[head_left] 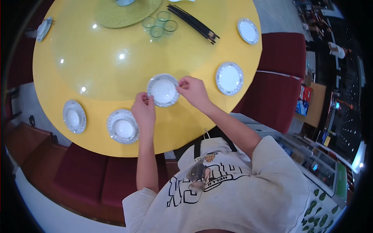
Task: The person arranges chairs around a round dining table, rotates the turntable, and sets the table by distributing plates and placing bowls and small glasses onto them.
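Gripping the white plate [163,90] by opposite rims, near the middle of the frame: pinched at its lower-left edge by the left hand [143,111] and at its right edge by the right hand [193,91]. Lay across the rim of the glass turntable [97,58] on the yellow table [186,128]; could not tell whether lifted or resting. Risked slipping from so thin a pinch, knocking the glass edge and chipping. Could also have rocked if set half on the glass. Sat well apart from the bowl-and-plate setting [123,126] at lower left and the empty plate [229,78] at right.
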Tool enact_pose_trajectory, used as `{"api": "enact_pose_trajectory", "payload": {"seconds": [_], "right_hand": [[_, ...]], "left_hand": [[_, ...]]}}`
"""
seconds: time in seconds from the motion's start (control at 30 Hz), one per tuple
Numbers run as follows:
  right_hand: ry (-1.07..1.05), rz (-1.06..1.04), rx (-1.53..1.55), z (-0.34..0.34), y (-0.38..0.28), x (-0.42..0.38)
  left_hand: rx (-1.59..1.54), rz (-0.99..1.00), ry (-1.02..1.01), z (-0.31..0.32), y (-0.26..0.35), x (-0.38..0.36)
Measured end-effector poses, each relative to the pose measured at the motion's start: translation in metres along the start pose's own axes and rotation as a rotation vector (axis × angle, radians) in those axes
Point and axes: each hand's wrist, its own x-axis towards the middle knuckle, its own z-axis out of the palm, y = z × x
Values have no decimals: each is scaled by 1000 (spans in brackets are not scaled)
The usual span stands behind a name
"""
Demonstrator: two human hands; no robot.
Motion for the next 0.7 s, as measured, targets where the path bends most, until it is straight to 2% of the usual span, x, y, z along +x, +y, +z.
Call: {"api": "enact_pose_trajectory", "payload": {"seconds": [0.13,0.3,0.43,0.7], "right_hand": [[110,136,41,-79,74,-43],[249,201,52,-170,161,-46],[276,202,104,-198,199,-31],[134,250,190,-204,237,-6]], "left_hand": [[-28,130,-139,86,30,-44],[-45,219,-213,190,101,-64],[50,185,-258,239,121,-63],[211,144,-141,274,121,-61]]}}
